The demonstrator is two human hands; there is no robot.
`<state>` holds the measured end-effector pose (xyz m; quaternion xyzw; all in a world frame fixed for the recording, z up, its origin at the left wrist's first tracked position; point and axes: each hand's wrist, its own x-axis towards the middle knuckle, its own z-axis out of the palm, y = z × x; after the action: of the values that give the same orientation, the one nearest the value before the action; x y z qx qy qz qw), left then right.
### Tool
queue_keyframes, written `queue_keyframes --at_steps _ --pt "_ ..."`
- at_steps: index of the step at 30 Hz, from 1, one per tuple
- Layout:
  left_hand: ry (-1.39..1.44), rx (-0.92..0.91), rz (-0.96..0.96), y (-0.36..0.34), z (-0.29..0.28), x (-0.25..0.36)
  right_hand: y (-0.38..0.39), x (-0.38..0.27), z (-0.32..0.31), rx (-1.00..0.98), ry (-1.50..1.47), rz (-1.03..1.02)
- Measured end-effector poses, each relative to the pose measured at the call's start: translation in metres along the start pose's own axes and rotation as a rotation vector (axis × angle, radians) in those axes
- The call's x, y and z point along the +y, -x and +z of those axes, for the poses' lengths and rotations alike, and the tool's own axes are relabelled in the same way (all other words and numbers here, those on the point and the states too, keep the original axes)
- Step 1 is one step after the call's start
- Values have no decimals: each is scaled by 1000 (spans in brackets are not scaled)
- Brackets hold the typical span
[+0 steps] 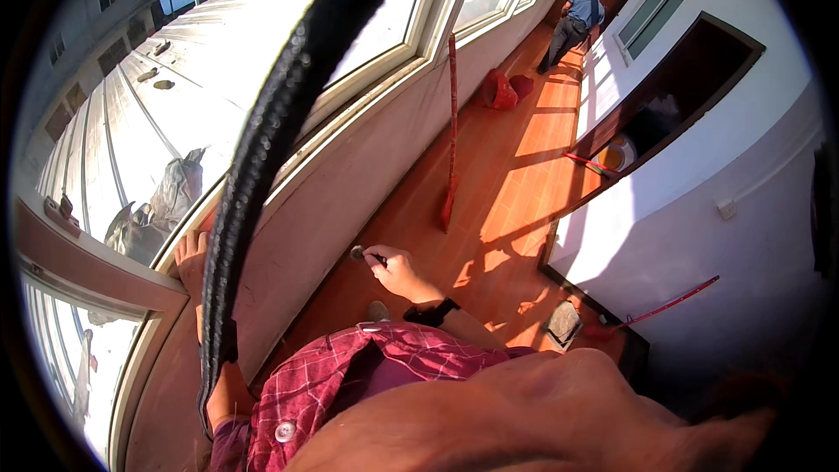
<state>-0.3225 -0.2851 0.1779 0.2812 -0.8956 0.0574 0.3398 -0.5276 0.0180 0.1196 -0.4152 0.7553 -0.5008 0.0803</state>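
At the left, my left hand [190, 258] rests on the window frame [170, 293], its fingers laid over the edge; the thick black strap [266, 131] across the view hides part of it. My right hand [398, 273], with a black band on its wrist, is held out over the floor near the wall below the window. Its fingers pinch a small tool with a greyish tip [357, 252]; most of the tool is hidden in the hand, and its exact kind does not show.
A red-handled broom [452, 122] leans by the window wall, and a red plastic container [500, 90] lies beyond. Another person [577, 22] stands far down the corridor. A bucket [616, 155] sits at the doorway. A red stick [669, 301] leans at the right wall.
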Motion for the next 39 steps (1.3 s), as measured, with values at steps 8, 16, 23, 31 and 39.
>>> queue_keyframes --at_steps 8,16,23,31,39 --pt "-52 20 -134 25 -92 43 1 2 16 -191 -185 -1" --pt "-455 -14 -613 149 -166 70 2 60 42 -668 -323 -46" --pt "-772 4 -1113 294 -264 121 9 23 89 -985 -311 -250" --pt "-752 61 -1645 456 -336 205 78 -53 139 -1176 -363 -404" --pt "-504 152 -2083 600 -370 219 173 -130 175 -1387 -310 -807"
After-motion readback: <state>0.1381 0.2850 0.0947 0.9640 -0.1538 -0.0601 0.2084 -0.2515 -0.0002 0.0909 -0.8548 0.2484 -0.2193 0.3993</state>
